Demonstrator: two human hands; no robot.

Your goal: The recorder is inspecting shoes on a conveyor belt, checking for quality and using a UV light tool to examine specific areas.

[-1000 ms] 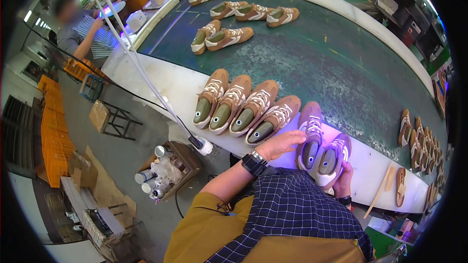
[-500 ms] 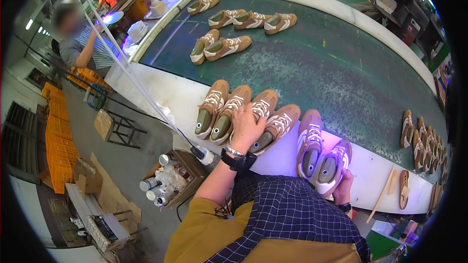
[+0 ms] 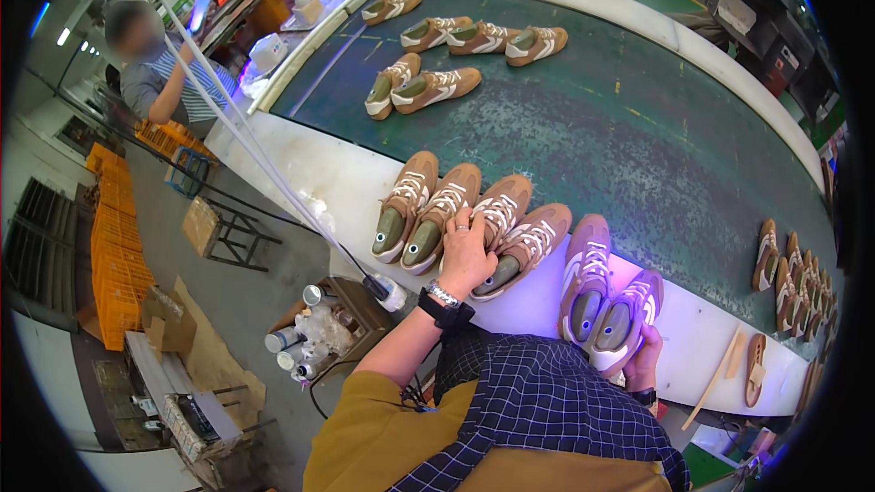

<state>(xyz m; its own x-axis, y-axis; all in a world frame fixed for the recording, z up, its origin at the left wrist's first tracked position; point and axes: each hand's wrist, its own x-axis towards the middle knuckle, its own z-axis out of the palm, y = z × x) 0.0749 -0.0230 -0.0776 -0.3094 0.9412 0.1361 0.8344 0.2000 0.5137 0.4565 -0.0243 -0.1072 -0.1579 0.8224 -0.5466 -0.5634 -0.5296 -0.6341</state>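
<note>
Brown shoe (image 3: 510, 196), third from left in the near row, sits at the bench (image 3: 497, 312) edge under the left hand (image 3: 468, 260). Its fingers bend over the opening; whether they pinch cannot be told. The right hand's (image 3: 645, 358) fingers clasp the end shoe (image 3: 623, 328) near the heel. Gripping both collar sides evenly, off the laces (image 3: 500, 211), should avoid scuffs.

Under the left hand (image 3: 467, 255), a brown sneaker (image 3: 510, 193) looks matt and suede-like; beyond the hand, the green belt (image 3: 583, 141) looks scuffed; at the wrist, a metal bracelet (image 3: 444, 293) shines; below, the apron (image 3: 556, 410) is matt cloth.
</note>
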